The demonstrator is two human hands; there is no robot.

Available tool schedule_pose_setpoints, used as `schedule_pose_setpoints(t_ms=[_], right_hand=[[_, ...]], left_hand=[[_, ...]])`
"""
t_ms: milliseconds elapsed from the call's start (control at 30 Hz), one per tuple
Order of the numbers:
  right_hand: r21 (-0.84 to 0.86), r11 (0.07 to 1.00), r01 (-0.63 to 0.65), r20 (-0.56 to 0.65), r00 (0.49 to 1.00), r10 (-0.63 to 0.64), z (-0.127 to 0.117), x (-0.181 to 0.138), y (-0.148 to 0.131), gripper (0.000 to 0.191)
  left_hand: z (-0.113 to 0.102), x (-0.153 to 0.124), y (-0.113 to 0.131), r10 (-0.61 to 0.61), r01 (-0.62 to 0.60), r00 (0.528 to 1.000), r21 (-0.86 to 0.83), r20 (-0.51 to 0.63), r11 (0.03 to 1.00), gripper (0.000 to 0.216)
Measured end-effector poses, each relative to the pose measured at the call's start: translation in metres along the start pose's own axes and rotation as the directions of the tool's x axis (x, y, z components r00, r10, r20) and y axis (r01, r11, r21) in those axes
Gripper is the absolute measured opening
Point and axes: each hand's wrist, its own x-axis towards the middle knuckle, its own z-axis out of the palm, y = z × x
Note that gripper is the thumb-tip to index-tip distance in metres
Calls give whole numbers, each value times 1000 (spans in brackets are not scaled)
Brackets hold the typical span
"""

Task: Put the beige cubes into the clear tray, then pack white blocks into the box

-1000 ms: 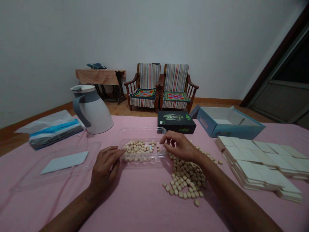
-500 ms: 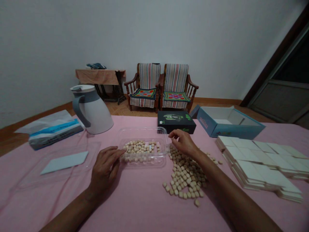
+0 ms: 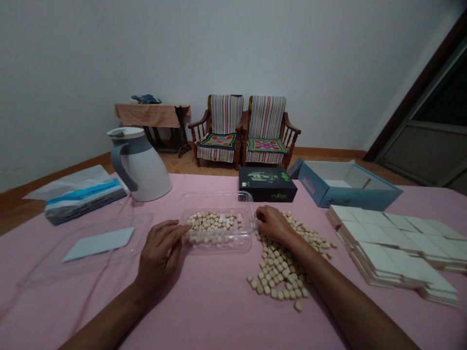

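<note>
On the pink-covered desk stands an open clear plastic container. The left hand lies at its left end, grip loosely spread. The right hand bends its fingers just beyond the right end; whether that grip pinches anything, I cannot tell. Small wooden blocks lie inside and in a heap to the right.

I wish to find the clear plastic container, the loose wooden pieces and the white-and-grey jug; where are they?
Clear plastic container (image 3: 241, 235): head view, front rim.
Loose wooden pieces (image 3: 275, 265): head view, pile's middle.
White-and-grey jug (image 3: 149, 172): head view, white body.
</note>
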Motion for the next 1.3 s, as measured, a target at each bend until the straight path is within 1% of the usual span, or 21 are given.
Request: schedule_pose_setpoints(t_ms=[200, 367, 433, 467, 500, 567, 633, 667, 767, 833, 900, 1000, 1100, 1300], right_hand=[[-18, 999, -39, -27, 999, 38, 2, 0, -2, 9], [-30, 996, -82, -61, 995, 80, 7, 0, -3, 10], [12, 996, -92, -112, 989, 92, 6, 1, -2, 9], [50, 995, -88, -161, 982, 95, 3, 2, -1, 9], [98, 993, -72, -220, 971, 92, -1, 3, -1, 9], [210, 978, 5, -336, 940, 67, -13, 4, -4, 8], [307, 943, 125, -390, 921, 4, -26, 3, -12, 10], [343, 921, 186, -384, 922, -43, -32, 1, -17, 10], [404, 852, 332, -307, 927, -216, -43, -5, -32, 12], [396, 832, 389, -256, 917, -307, -44, -8, -38, 12], [368, 832, 415, -221, 908, -356, -44, -9, -39, 13], [358, 833, 422, -192, 906, -377, -42, -8, -36, 17], [368, 826, 426, -190, 905, -381, -41, -7, -33, 20], [407, 807, 428, -211, 904, -373, -39, -7, -35, 17]], left_hand=[[2, -1, 0, -12, 12, 1000, -3, 7, 1000, 30], [1, 1, 3, -5, 5, 1000, -8, 3, 1000, 30], [1, 2, 3, 2, -2, 1000, -12, -1, 1000, 31], [1, 2, 3, 3, -3, 1000, -11, -4, 1000, 31], [1, 3, 3, 3, -3, 1000, -9, -6, 1000, 31], [0, 3, 3, 1, -1, 1000, -7, -5, 1000, 30], [0, 2, 2, -2, 2, 1000, -8, -5, 1000, 30], [1, 2, 2, -5, 5, 1000, -8, -4, 1000, 29], [1, 3, 3, -11, 11, 1000, -8, -6, 1000, 29], [1, 4, 4, -6, 6, 1000, -9, -10, 1000, 29], [1, 4, 4, -1, 1, 1000, -11, -13, 1000, 29], [1, 3, 3, -3, 2, 1000, -12, -9, 1000, 30], [1, 2, 3, -10, 10, 1000, -16, -5, 1000, 30], [0, 3, 4, -21, 21, 1000, -4, -3, 1000, 29]])
